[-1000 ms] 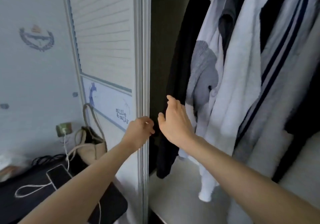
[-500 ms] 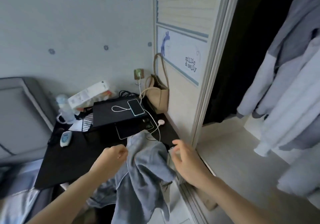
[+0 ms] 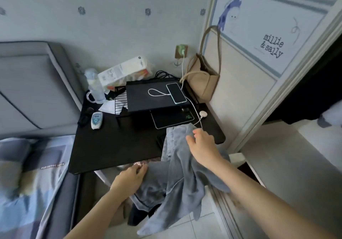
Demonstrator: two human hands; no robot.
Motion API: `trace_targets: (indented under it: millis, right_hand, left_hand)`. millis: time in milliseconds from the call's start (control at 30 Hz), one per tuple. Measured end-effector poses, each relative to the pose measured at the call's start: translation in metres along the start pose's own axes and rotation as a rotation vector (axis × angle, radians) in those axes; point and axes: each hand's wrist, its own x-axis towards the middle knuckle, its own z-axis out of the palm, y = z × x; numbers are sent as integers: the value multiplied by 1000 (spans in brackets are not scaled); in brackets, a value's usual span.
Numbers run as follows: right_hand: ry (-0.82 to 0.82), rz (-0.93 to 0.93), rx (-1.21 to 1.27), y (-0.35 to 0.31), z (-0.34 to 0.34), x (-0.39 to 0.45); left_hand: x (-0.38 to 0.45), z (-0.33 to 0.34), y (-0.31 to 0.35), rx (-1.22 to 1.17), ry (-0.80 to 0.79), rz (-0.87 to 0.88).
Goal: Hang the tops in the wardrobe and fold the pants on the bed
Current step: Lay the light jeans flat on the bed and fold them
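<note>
A grey-blue denim garment (image 3: 177,179) hangs in a heap off the near right corner of the black desk (image 3: 114,146), trailing down toward the tiled floor. My right hand (image 3: 202,145) grips its top fold at the desk edge, fingers curled over the cloth. Lower left, my left hand (image 3: 130,178) holds the garment's left edge with bent fingers. At the right, the wardrobe (image 3: 312,94) stands open and dark, with a pale sleeve (image 3: 331,118) of a hung top showing. The bed (image 3: 27,174) with patterned bedding lies at the left.
On the desk sit a phone (image 3: 175,93) on a charging cable, a tablet (image 3: 172,119), a bottle (image 3: 94,87) and a small remote (image 3: 96,120). A beige bag (image 3: 202,80) leans against the wardrobe's sliding door (image 3: 246,83). The padded headboard (image 3: 31,90) stands behind the bed.
My view swung from the hanging clothes down to the desk. Both hands left the wardrobe door edge, dropped to the denim garment and took hold of it.
</note>
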Motion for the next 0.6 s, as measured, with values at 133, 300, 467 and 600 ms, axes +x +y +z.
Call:
trace_targets:
  millis: [133, 300, 467, 600]
  right_hand:
    - [-191, 341, -123, -30, 34, 52]
    - [-260, 515, -47, -15, 57, 68]
    - [-112, 578, 569, -22, 4, 60]
    - [-179, 370, 720, -42, -42, 15]
  left_hand:
    - [21, -2, 3, -92, -59, -72]
    - [28, -1, -2, -250, -135, -127]
    - [42, -15, -3, -393, -273, -98]
    - [59, -28, 17, -652, -249, -58]
